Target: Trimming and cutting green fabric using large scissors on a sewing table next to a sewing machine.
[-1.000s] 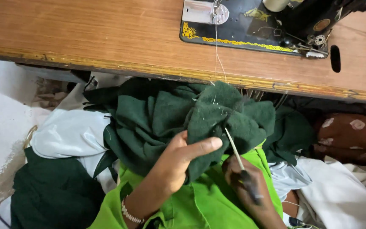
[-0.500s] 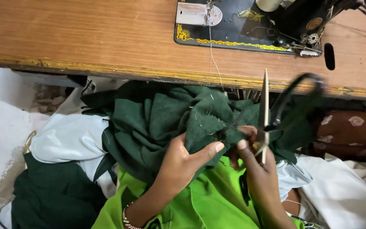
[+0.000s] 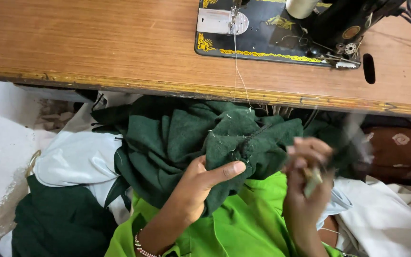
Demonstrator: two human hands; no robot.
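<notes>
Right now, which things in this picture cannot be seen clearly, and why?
- Right hand, head view: motion blur. Something pale shows in it, but its kind and the grip cannot be told.
- Sewing machine: cut off by the top edge; only its base and lower body show.
- Dark green cloth: its far part is hidden under the wooden table.
- Left hand: fingers hidden behind the cloth; only the thumb shows.

Bare tabletop (image 3: 96, 43) left of sewing machine (image 3: 310, 28)
</notes>
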